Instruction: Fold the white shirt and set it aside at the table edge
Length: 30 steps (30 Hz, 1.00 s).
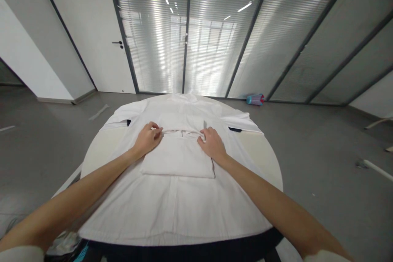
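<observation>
A long white coat (175, 208) lies spread over a round table, its sleeves out to both sides at the far end. On its middle rests a folded white garment (179, 157), a flat rectangle with a waistband-like far edge. My left hand (149, 138) pinches that edge at its left corner, thumb and fingers closed. At the right corner, my right hand (212, 142) is closed on the same edge. The cloth between the hands is slightly raised and gathered. Whether the garment is trousers or something else I cannot tell.
The pale round table (272, 161) shows at both sides of the coat. A blue and red package (255, 99) is on the floor by the glass partition (211, 49). Left of that is a white door (89, 28). White furniture legs (379, 170) stand at the right.
</observation>
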{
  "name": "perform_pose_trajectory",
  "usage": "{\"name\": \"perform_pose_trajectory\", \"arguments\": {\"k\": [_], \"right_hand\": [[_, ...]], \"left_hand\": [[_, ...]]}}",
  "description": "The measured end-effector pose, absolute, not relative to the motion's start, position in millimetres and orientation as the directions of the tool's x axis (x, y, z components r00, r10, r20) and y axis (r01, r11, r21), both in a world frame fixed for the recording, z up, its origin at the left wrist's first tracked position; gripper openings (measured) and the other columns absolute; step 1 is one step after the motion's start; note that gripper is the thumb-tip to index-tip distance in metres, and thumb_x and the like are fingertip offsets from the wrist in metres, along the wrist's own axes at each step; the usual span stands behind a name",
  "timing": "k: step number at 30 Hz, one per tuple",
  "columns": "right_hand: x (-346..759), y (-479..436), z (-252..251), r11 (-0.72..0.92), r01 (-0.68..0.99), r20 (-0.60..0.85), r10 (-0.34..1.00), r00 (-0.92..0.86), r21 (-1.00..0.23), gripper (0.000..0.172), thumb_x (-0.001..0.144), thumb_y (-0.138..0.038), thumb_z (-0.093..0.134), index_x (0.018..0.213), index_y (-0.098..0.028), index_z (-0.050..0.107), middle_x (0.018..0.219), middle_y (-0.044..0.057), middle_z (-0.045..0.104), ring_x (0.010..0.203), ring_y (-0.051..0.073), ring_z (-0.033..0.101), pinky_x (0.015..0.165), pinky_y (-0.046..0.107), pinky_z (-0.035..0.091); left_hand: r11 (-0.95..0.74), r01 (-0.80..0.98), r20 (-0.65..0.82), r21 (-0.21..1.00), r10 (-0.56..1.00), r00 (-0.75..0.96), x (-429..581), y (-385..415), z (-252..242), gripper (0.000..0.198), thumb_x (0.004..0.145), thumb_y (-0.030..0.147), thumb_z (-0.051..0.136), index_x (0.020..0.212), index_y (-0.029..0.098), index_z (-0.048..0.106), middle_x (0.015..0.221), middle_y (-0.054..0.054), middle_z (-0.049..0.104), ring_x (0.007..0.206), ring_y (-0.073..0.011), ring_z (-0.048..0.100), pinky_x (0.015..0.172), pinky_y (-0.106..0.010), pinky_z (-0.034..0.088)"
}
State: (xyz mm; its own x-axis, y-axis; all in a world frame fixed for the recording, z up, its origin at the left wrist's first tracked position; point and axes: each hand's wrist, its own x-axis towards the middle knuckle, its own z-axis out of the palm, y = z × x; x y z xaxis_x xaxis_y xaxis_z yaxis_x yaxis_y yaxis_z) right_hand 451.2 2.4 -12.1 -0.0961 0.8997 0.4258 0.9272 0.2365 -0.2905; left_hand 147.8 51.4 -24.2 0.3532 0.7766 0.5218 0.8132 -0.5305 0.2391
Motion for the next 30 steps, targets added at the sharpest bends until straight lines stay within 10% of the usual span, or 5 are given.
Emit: {"name": "perform_pose_trajectory", "arguments": {"k": [7, 17, 30], "right_hand": [[420, 64, 35, 0.273, 0.933, 0.406, 0.900, -0.161, -0.235, 0.037, 0.102, -0.035, 0.037, 0.115, -0.019, 0.068, 0.129, 0.013, 0.060, 0.119, 0.028, 0.053, 0.102, 0.043, 0.039], [400, 98, -26, 0.341, 0.925, 0.110, 0.939, -0.326, -0.165, 0.070, 0.103, -0.060, 0.020, 0.158, -0.019, 0.029, 0.165, 0.013, 0.022, 0.152, 0.034, 0.019, 0.121, 0.054, 0.013], [479, 148, 14, 0.145, 0.963, -0.112, 0.978, -0.174, -0.226, 0.056, 0.092, -0.054, 0.059, 0.133, -0.016, 0.061, 0.140, 0.019, 0.055, 0.128, 0.038, 0.051, 0.105, 0.048, 0.040]], "left_hand": [[-0.512, 0.761, 0.499, 0.398, 0.817, 0.289, 180, 114, 29, 0.035, 0.094, 0.034, 0.047, 0.104, 0.014, 0.074, 0.117, -0.013, 0.067, 0.109, -0.0254, 0.062, 0.103, -0.040, 0.047], [-0.567, 0.814, 0.267, 0.123, 0.809, 0.523, 212, 132, -45, 0.055, 0.101, 0.041, 0.036, 0.152, 0.021, 0.041, 0.159, -0.014, 0.037, 0.149, -0.0333, 0.029, 0.119, -0.052, 0.024], [-0.306, 0.908, -0.059, 0.287, 0.940, 0.336, 168, 193, 11, 0.067, 0.077, 0.064, 0.064, 0.123, 0.016, 0.066, 0.120, -0.016, 0.067, 0.111, -0.0325, 0.062, 0.093, -0.037, 0.048]]}}
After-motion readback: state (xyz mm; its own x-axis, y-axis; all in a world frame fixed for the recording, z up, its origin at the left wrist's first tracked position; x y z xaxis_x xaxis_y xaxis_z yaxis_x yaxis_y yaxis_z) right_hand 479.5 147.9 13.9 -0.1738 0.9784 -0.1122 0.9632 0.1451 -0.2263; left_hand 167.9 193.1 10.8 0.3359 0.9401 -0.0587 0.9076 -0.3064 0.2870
